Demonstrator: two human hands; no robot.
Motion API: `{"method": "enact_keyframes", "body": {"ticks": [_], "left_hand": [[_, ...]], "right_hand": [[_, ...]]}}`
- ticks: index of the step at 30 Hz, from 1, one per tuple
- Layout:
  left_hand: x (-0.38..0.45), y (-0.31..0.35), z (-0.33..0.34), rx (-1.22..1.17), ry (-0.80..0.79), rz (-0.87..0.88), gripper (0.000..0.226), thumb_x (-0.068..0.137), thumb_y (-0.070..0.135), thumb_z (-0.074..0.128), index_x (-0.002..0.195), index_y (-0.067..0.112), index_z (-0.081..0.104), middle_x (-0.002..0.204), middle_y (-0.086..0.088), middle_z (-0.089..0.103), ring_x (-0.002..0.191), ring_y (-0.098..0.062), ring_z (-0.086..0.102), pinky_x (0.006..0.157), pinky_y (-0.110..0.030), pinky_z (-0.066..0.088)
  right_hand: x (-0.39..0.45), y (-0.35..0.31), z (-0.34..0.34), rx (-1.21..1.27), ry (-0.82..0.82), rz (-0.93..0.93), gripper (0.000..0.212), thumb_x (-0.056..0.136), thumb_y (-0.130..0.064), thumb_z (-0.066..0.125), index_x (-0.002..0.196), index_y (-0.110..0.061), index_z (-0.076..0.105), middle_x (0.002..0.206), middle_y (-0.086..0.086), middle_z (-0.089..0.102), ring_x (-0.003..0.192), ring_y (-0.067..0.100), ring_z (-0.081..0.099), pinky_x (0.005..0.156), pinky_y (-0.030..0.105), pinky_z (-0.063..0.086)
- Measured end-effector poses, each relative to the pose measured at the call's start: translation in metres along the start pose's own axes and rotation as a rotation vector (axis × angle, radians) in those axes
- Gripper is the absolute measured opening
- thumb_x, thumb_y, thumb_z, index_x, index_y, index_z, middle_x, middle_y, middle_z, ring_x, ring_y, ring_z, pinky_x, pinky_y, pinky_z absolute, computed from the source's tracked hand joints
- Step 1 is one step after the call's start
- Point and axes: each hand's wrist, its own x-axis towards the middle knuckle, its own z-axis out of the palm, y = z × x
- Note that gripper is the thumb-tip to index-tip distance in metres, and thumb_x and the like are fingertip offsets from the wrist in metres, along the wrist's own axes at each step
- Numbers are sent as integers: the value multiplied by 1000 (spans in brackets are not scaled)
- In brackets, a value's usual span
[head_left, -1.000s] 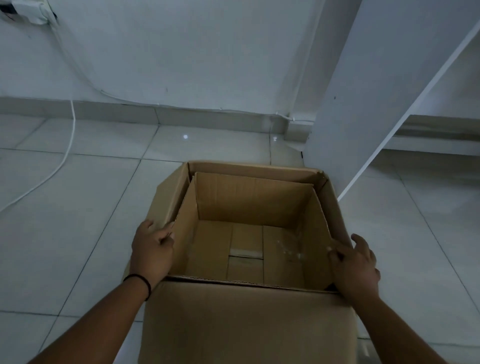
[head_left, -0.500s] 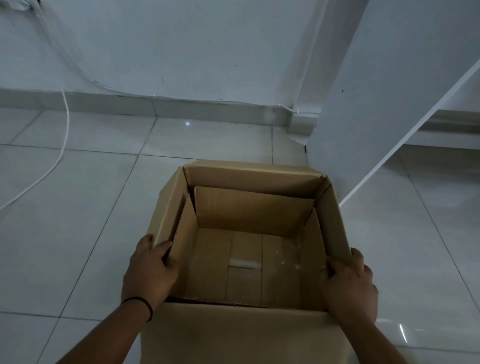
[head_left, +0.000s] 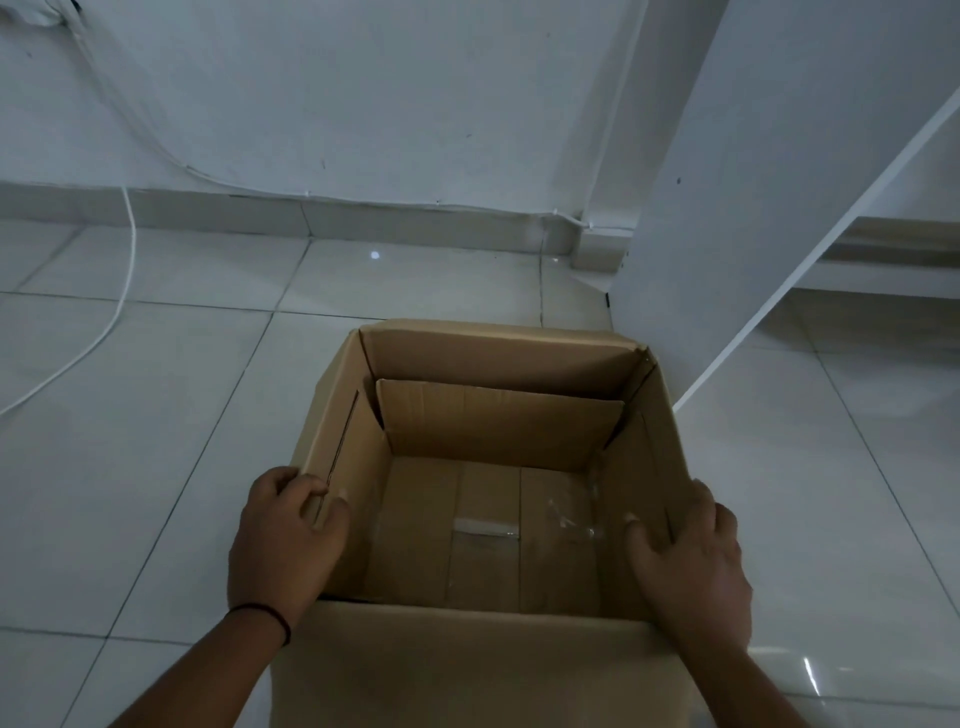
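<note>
You're grabbing the box (head_left: 498, 426): left hand (head_left: 285, 540) and right hand (head_left: 691, 561) each pinch a wall. Next, probably lift it level.

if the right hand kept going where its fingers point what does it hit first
Likely the right wall of the cardboard box, which the right hand grips; further on stands the white panel, depth unclear.

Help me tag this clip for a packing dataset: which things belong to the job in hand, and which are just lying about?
In the job: cardboard box, open and gripped at both side walls; left hand; right hand.
Lying about: white cable on the floor; white panel beside the box; clear tape scrap inside it.
</note>
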Motion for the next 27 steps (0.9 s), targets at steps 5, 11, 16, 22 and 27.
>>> {"method": "enact_keyframes", "body": {"ticks": [5, 11, 16, 22, 27], "left_hand": [[-5, 1, -4, 60, 28, 76, 18, 88, 24, 57, 101, 11, 58, 110, -13, 52, 89, -28, 54, 68, -34, 43], [-5, 6, -15, 37, -165, 62, 42, 92, 24, 52, 130, 10, 44, 124, -21, 54, 105, -36, 56, 85, -43, 45], [-54, 25, -33, 50, -149, 61, 60, 86, 27, 60, 138, 10, 37, 152, -21, 27, 138, -40, 29, 110, -55, 30], [-188, 63, -35, -79, -336, 381, 52, 84, 16, 62, 134, 7, 49, 152, -14, 32, 142, -31, 27, 114, -43, 28], [-254, 66, -35, -159, -585, 474, 41, 90, 20, 55, 131, 12, 53, 143, -3, 45, 134, -19, 39, 109, -25, 27]], "right_hand": [[-5, 10, -8, 99, -36, -82, 71, 81, -43, 60, 139, -16, 31, 132, 12, 39, 116, 35, 47, 92, 48, 46], [-28, 29, -31, -73, -271, -101, 80, 87, -61, 38, 149, -23, 4, 153, 9, 28, 133, 35, 37, 105, 53, 32], [-102, 76, -54, -12, -276, 16, 69, 93, -52, 33, 149, -17, 12, 158, 6, 18, 142, 27, 26, 115, 49, 25], [-185, 146, -103, -103, -216, 212, 61, 90, -38, 51, 144, -16, 32, 151, 8, 32, 134, 28, 38, 109, 45, 35], [-235, 189, -141, -158, -109, 306, 54, 91, -38, 49, 139, -16, 40, 146, 7, 40, 131, 26, 41, 106, 42, 37]]}}
